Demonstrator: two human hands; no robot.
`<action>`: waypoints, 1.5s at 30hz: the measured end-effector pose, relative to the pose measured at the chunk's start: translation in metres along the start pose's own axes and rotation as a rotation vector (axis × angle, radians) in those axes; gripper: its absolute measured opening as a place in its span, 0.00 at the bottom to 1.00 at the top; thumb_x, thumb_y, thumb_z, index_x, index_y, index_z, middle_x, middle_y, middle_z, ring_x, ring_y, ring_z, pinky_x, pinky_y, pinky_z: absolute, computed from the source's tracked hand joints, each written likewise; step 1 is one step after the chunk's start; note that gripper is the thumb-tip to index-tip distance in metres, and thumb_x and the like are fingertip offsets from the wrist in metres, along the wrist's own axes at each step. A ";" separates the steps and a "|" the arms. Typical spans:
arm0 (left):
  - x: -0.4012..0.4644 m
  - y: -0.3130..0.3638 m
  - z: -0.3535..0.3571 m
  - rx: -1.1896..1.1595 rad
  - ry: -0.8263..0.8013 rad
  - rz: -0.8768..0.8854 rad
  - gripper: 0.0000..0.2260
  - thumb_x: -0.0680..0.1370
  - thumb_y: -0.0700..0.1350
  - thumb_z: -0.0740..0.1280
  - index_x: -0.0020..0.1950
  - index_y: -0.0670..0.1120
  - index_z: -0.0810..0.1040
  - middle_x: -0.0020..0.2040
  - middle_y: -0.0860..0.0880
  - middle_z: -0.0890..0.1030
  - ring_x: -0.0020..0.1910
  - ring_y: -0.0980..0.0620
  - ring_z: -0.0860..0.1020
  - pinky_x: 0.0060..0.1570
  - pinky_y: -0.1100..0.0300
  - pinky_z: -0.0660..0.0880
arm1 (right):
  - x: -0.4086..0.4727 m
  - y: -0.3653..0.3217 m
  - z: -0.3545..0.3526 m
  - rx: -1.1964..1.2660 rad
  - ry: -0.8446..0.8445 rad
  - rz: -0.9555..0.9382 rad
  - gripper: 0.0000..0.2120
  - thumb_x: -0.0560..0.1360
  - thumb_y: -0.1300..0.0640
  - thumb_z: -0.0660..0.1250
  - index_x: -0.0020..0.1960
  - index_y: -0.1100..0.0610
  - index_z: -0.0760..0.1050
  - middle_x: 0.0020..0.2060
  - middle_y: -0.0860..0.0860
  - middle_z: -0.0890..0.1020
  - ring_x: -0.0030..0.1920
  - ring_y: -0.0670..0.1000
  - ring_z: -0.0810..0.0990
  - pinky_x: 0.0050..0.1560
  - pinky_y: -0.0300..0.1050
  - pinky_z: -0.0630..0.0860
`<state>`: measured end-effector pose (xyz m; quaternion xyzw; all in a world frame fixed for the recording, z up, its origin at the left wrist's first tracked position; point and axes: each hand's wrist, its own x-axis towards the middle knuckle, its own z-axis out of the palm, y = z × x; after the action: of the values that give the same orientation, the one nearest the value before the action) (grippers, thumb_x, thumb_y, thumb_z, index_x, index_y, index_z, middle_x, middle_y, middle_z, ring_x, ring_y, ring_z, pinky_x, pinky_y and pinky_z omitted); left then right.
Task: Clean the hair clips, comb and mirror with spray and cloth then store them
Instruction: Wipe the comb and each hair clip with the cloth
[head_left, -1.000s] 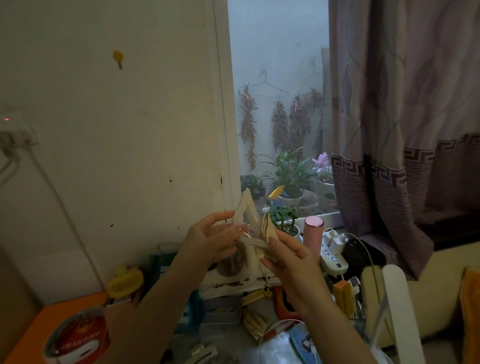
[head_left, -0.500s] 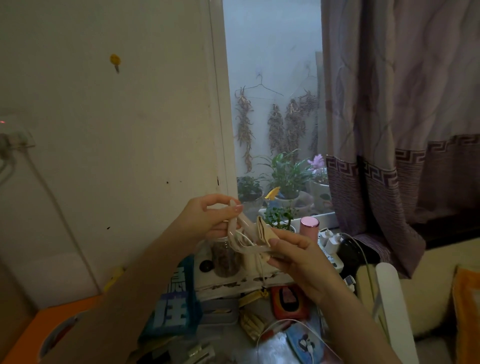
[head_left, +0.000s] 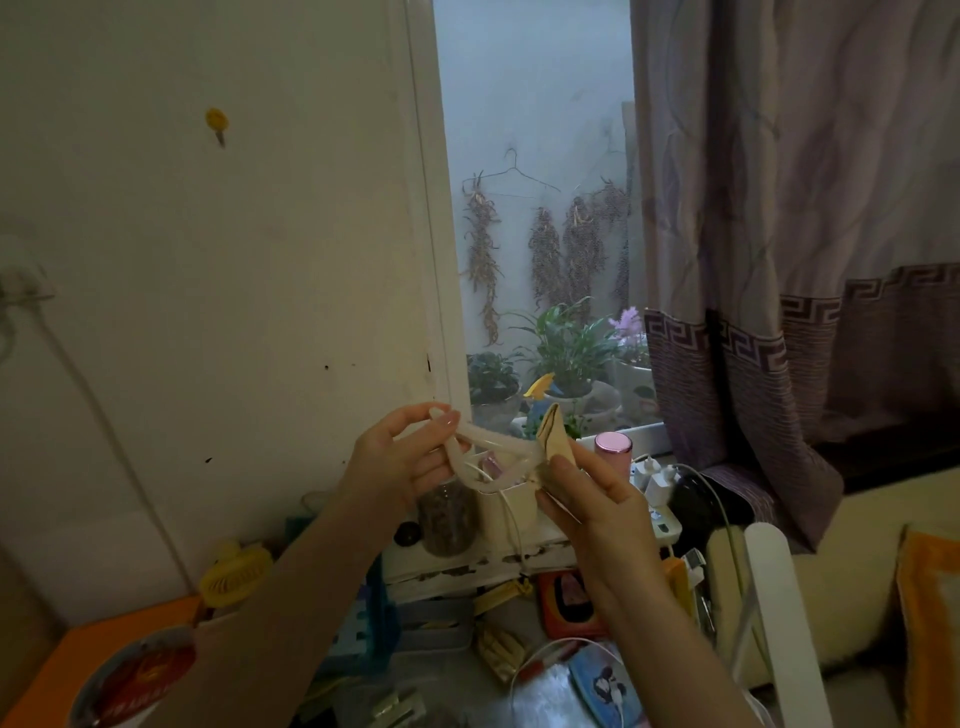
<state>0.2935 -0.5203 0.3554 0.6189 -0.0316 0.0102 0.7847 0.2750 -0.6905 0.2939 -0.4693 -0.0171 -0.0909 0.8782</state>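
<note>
A pale hair clip (head_left: 491, 454) is being held up in front of the window (head_left: 535, 218), pinched at one end by the curled left hand (head_left: 402, 460) and at the other, through a beige cloth (head_left: 556, 441), by the right hand (head_left: 592, 501).

The red-labelled tin (head_left: 132, 680) was cut off by the lower edge — its print unreadable; the right hand (head_left: 584, 501) hid the hair clip's (head_left: 491, 454) hinge.
</note>
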 end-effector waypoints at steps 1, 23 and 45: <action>0.000 -0.003 0.001 -0.018 0.010 -0.002 0.15 0.69 0.43 0.70 0.54 0.40 0.78 0.47 0.40 0.84 0.43 0.47 0.84 0.38 0.60 0.81 | 0.000 0.001 0.001 -0.001 0.016 -0.012 0.13 0.75 0.63 0.66 0.59 0.59 0.79 0.47 0.52 0.86 0.46 0.47 0.84 0.42 0.37 0.79; -0.005 -0.030 -0.013 0.248 -0.209 -0.123 0.09 0.68 0.43 0.71 0.46 0.47 0.86 0.50 0.42 0.84 0.48 0.47 0.83 0.49 0.59 0.80 | 0.013 0.002 0.003 -0.038 0.138 -0.069 0.12 0.73 0.60 0.69 0.57 0.57 0.80 0.45 0.52 0.86 0.49 0.51 0.84 0.49 0.45 0.80; -0.002 -0.030 -0.006 0.284 -0.254 -0.194 0.12 0.63 0.49 0.73 0.46 0.51 0.86 0.53 0.37 0.81 0.48 0.42 0.75 0.50 0.52 0.73 | 0.017 0.006 -0.004 -0.136 -0.049 0.003 0.17 0.66 0.60 0.72 0.54 0.62 0.79 0.42 0.57 0.86 0.42 0.53 0.85 0.43 0.42 0.80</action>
<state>0.2937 -0.5213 0.3243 0.7197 -0.0687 -0.1393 0.6767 0.2928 -0.6934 0.2884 -0.5300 -0.0315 -0.0789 0.8437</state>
